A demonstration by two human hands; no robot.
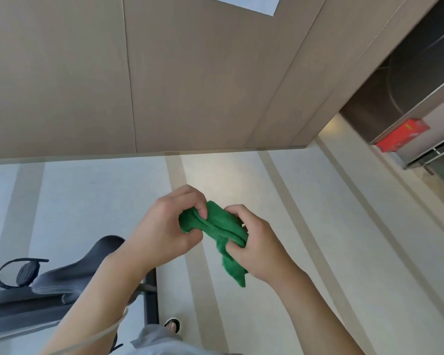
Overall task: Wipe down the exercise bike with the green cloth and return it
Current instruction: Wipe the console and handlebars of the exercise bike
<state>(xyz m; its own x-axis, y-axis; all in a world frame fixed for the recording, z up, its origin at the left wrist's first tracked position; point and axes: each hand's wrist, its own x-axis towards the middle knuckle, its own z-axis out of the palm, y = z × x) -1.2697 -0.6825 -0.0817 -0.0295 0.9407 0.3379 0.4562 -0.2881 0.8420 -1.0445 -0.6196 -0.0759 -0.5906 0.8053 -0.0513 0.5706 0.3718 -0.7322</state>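
at the lower left the exercise bike (62,283) shows its dark saddle, a looped strap and pedal (23,271), and a black post (150,298) running down toward the floor; the saddle's nose ends just beside the left forearm. below it a foot in a dark sandal (172,325) stands on the pale striped floor (87,201), next to a grey trouser leg (159,339). the floor lies open between the bike and the bottom edge of the beige panelled wall (62,73), which crosses the view above the hands.

the left hand (164,226) has its fingers and thumb curled round the upper left end of the green cloth (215,224), pinching the bunched fabric. the cloth hangs in the air between both hands, above the floor and apart from the bike. the right hand (256,247) grips the cloth's lower right part, fingers folded over it, and a loose tail droops below the palm.

at the far right a recessed shelf (385,131) opens in the wall, and a red box (401,135) sits at its front edge. what lies deeper in the dark recess cannot be told.
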